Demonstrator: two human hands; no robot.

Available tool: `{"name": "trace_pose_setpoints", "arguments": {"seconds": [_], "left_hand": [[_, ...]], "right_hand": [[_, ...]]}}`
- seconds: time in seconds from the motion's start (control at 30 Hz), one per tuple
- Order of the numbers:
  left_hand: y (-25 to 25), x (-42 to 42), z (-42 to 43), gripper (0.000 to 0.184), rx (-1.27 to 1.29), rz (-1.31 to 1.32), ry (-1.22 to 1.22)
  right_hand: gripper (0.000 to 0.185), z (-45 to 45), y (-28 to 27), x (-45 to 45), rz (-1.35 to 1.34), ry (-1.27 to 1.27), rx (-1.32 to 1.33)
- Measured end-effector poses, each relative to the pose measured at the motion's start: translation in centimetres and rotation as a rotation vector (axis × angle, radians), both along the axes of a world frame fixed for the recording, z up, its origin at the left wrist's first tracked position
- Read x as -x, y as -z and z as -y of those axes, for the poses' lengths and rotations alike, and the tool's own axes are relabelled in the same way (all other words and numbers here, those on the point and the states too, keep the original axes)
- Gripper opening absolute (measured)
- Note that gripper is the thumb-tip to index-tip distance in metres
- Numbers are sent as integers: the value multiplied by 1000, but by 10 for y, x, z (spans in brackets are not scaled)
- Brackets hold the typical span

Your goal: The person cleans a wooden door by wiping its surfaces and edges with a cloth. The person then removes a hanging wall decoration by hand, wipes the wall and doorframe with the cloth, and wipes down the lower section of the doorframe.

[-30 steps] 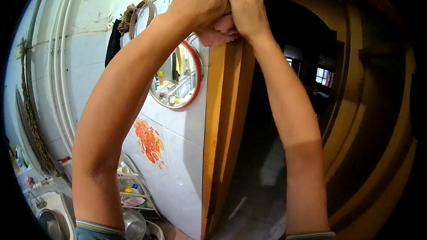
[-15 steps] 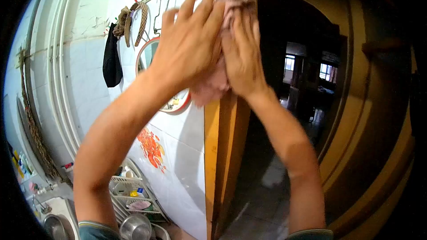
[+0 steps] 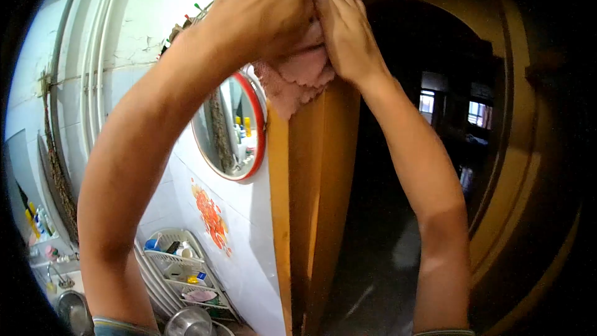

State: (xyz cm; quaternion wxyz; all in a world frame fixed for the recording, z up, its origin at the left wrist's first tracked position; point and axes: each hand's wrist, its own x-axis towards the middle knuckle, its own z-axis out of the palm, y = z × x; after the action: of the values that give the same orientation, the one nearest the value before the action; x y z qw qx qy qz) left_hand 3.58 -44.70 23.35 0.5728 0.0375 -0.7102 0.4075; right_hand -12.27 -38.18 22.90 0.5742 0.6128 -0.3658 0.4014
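Observation:
A pink cloth (image 3: pixel 298 78) is bunched against the upper part of a yellow-brown wooden door frame (image 3: pixel 305 199), its ragged lower edge hanging down. My left hand (image 3: pixel 267 9) presses on the cloth from the left with the fingers bent over it; the fingertips are partly cut off by the top of the view. From the right side, my right hand (image 3: pixel 349 34) holds the same cloth, fingers pointing up along the frame. Both arms are raised high.
Left of the frame, a round red-rimmed mirror (image 3: pixel 258 130) hangs on the tiled wall, above an orange floral decal (image 3: pixel 211 214). Below are a white rack (image 3: pixel 180 261) with small items and a metal pot (image 3: pixel 188 322). A dark doorway (image 3: pixel 392 205) opens on the right.
Both hands and the cloth have moved up in view, and the left arm now covers most of the hooks and hanging items. The mirror shows more fully.

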Motion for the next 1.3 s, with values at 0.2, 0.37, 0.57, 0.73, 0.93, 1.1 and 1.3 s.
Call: {"name": "trace_pose_setpoints", "arguments": {"seconds": [0.2,0.37,0.57,0.73,0.93,1.1,1.3], "left_hand": [[-32,21,-27,51,-29,-165,-275],[27,27,-17,61,100,-99,-346],[63,23,-29,57,71,-6,-384],[-9,40,-21,50,116,-115,-270],[-23,54,-41,66,-11,206,-671],[-13,65,2,64,184,54,-452],[-43,65,-32,53,-74,-272,-461]], "right_hand": [[54,8,-52,26,-32,-31,-18],[47,9,42,32,-72,-117,78],[49,-9,92,27,3,-7,53],[46,16,3,48,57,11,205],[45,18,1,61,120,36,213],[44,17,33,73,47,-130,186],[46,12,-46,60,-150,-22,167]]}}
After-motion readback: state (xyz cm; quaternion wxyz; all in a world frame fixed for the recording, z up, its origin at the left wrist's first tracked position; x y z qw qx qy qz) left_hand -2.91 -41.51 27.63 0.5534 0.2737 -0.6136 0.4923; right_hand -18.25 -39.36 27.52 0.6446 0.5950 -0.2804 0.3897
